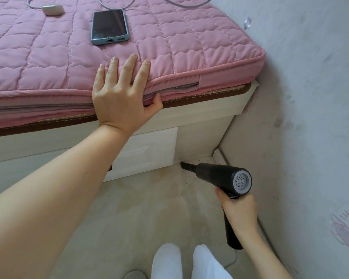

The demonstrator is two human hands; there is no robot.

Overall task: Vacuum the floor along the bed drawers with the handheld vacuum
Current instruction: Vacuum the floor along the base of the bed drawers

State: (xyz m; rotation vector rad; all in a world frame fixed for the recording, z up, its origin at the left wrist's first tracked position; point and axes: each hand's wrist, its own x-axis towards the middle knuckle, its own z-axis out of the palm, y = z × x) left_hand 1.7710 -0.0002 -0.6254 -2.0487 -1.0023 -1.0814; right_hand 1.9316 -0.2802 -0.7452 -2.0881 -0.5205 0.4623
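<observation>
My right hand (239, 210) grips the handle of a black handheld vacuum (216, 172). Its narrow nozzle points left and touches the beige floor (149, 208) at the bottom right corner of a white bed drawer (149, 152). A few dark specks lie on the floor just below the nozzle. My left hand (123, 95) rests on the edge of the pink quilted mattress (48, 63), fingers spread on top and thumb hooked under the side seam.
A phone (109, 27) lies on the mattress, with a small white device (52, 9) and cables behind it. A patterned wall (310, 117) closes off the right side, close to the bed's corner. My white-clad legs (181, 262) show at the bottom.
</observation>
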